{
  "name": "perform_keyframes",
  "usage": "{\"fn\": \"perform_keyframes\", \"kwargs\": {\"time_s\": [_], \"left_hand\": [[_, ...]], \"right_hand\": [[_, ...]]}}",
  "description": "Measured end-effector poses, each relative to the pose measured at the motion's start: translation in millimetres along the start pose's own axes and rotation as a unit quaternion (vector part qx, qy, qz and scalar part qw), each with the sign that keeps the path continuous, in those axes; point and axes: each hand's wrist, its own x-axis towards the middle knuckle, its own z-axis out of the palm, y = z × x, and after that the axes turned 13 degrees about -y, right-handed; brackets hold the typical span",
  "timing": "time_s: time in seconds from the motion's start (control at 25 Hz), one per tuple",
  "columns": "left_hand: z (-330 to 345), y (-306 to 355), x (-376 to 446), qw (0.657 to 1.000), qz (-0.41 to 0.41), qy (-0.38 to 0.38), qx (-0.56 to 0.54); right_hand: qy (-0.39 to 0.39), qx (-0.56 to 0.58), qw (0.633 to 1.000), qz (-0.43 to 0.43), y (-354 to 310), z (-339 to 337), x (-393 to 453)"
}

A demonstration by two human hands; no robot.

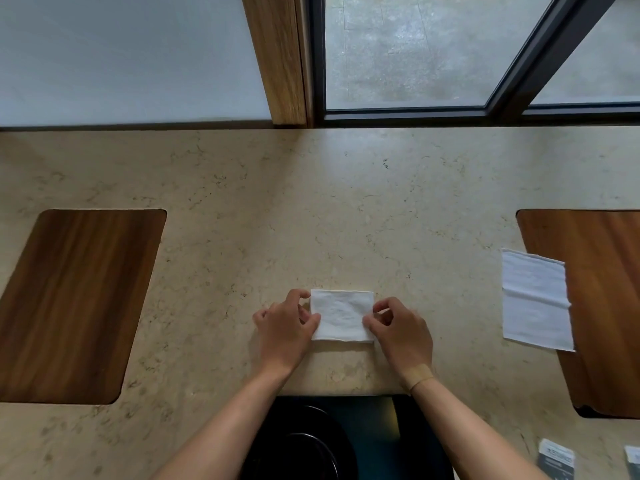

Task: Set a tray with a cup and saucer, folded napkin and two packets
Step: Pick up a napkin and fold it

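White folded napkin [342,315] lies flat on the beige stone counter [311,209], just beyond the dark tray [408,434]. Left hand [285,329] pinches its left edge, right hand [403,329] its right. Two packets [556,459] lie near the right corner.

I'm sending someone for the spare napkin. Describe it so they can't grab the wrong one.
Go to the right side of the stone counter. The spare napkin lies half on the wooden board there. It is larger, and no hand touches it.
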Motion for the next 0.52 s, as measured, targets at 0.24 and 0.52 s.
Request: {"fn": "perform_keyframes", "kwargs": {"time_s": [0.24, 0.52], "left_hand": [[-1.1, -3.0, -0.6, 1.0, 0.011, -0.018, 0.011], [-20.0, -2.6, -4.9, 0.993, 0.105, -0.012, -0.045]], "right_hand": [[0.003, 0.017, 1.0, 0.005, -0.4, 0.5, 1.4], [0.045, -0.058, 0.997, -0.011, -8.3, -8.4, -27.3]]}}
